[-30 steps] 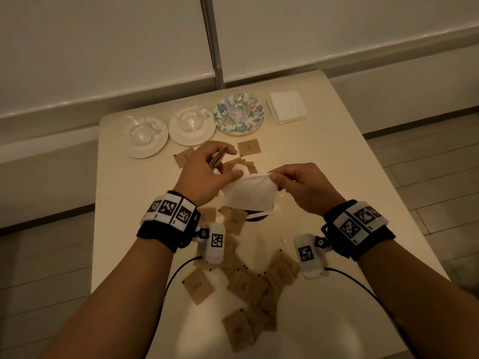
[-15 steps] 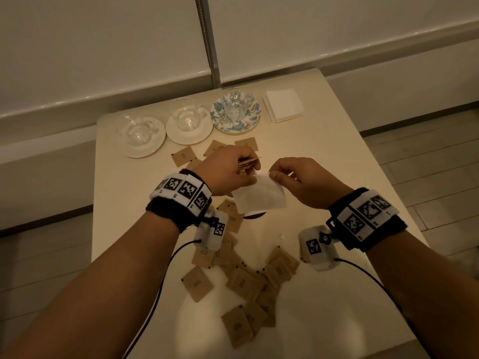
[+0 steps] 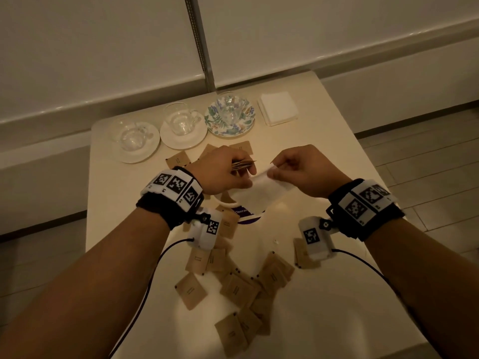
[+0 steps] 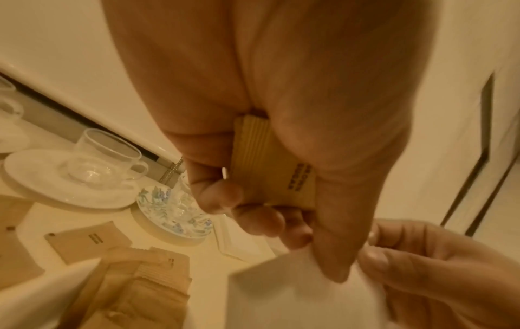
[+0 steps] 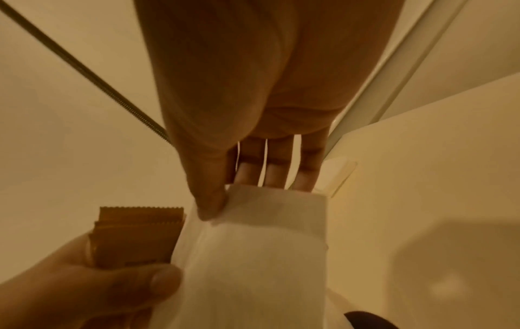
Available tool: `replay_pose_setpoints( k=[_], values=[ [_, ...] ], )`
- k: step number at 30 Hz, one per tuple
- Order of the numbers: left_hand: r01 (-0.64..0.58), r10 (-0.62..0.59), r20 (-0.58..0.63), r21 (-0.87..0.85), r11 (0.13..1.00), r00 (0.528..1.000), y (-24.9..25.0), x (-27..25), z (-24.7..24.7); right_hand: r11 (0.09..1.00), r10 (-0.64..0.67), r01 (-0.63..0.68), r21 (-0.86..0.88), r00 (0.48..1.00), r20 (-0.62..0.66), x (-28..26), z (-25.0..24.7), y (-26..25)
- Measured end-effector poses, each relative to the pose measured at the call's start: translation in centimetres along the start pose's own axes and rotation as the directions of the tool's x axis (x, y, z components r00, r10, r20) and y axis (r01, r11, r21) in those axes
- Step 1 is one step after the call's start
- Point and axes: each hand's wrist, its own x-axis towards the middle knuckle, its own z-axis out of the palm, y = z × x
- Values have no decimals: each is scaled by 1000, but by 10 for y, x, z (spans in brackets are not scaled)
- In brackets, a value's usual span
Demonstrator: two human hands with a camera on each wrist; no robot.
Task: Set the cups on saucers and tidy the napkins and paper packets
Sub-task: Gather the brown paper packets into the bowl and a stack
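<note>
Both hands hold one white napkin (image 3: 261, 189) above the middle of the table. My left hand (image 3: 228, 172) grips a small stack of brown paper packets (image 3: 243, 164) (image 4: 270, 164) and also pinches the napkin's left edge (image 4: 298, 296). My right hand (image 3: 293, 169) pinches the napkin's far corner (image 5: 253, 233) between thumb and fingers. Three glass cups stand on saucers at the back: on a clear saucer (image 3: 145, 151), a white saucer (image 3: 181, 141) and a floral saucer (image 3: 220, 125). Several brown packets (image 3: 238, 288) lie scattered near me.
A neat stack of white napkins (image 3: 278, 107) lies at the back right, beside the floral saucer. A white round object with a dark purple label (image 3: 243, 213) sits under the held napkin. The table (image 3: 324, 156) ends close on both sides, with floor beyond.
Both hands have drawn the napkin up and flatter between them. The left hand still grips the packet stack. The view has tilted slightly; cups and saucers are unmoved.
</note>
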Motion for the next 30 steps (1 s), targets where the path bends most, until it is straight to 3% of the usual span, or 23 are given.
replay_pose_setpoints(
  k=[4,6,8,10,12,15,20,30],
  values=[
    [-14,-1,-85,-177,984,996,5,13,-2,985,82,-95,144,992,96,3,3,14],
    [1,-32,-128,-239,971,991,5,22,-4,952,147,-146,268,989,16,6,1,22],
    [6,-72,-180,-343,939,981,4,32,-5,830,243,-177,528,968,-57,11,-1,28],
    [-1,-134,-243,-486,874,961,4,43,-2,641,302,-168,749,952,-44,18,-2,30],
    [15,-204,-272,-566,824,941,2,56,1,518,306,-151,842,952,-18,26,-1,32],
    [52,-266,-282,-591,805,922,-1,78,7,451,352,-120,884,935,-53,41,-7,38],
    [100,-329,-256,-632,768,909,-6,117,13,512,487,-147,846,861,-145,69,-24,60],
    [205,-362,-304,-444,872,881,-19,222,-7,700,444,-138,700,853,-275,181,-63,112]
  ],
)
